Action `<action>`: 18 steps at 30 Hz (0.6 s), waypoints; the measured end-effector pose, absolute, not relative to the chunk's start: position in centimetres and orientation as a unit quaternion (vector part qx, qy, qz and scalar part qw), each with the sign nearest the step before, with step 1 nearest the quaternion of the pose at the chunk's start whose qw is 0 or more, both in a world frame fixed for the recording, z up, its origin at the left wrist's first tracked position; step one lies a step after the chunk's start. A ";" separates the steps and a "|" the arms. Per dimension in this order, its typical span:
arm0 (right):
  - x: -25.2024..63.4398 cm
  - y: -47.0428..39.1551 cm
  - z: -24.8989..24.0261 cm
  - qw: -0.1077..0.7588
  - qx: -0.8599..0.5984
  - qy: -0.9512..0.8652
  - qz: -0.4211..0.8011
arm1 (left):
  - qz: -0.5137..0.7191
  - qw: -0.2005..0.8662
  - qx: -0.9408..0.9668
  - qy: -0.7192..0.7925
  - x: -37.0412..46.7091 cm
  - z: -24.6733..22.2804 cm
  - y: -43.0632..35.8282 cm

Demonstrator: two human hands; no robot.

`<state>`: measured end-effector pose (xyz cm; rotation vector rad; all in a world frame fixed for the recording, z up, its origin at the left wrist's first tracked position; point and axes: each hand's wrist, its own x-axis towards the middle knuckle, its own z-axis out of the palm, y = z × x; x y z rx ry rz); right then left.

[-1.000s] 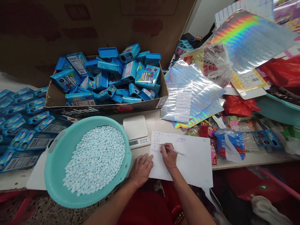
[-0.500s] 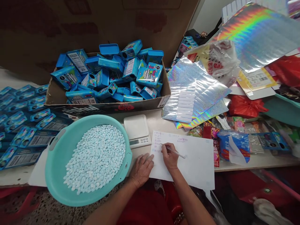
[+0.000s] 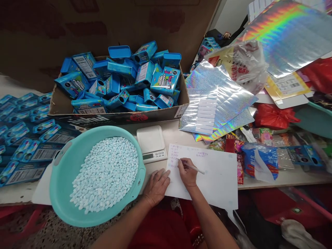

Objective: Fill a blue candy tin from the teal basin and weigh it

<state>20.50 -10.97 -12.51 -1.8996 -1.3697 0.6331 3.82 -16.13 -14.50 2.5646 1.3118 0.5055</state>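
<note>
At the table's near edge, the right hand (image 3: 187,174) grips a pen (image 3: 192,167), tip on the white sheet (image 3: 210,176). The left hand (image 3: 156,186) lies flat and open, pinning the sheet's corner beside the teal basin (image 3: 61,173). Step in hand: writing entries, apparently; continuing requires a steady sheet.

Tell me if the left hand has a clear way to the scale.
Probably yes. The left hand lies flat on the edge of the paper, and the scale sits just beyond its fingertips with only bare tabletop between; the basin stays off to the side.
</note>
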 end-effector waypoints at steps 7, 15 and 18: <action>20.5 -10.9 -12.4 0.353 -0.734 -0.526 0.246 | 0.185 0.105 0.869 0.447 3.9 -14.2 -16.0; 20.4 -11.0 -12.5 0.355 -0.730 -0.531 0.244 | 0.170 0.112 0.871 0.448 3.8 -14.3 -16.1; 20.4 -11.0 -12.3 0.354 -0.727 -0.536 0.243 | 0.170 0.110 0.871 0.448 3.9 -14.4 -16.2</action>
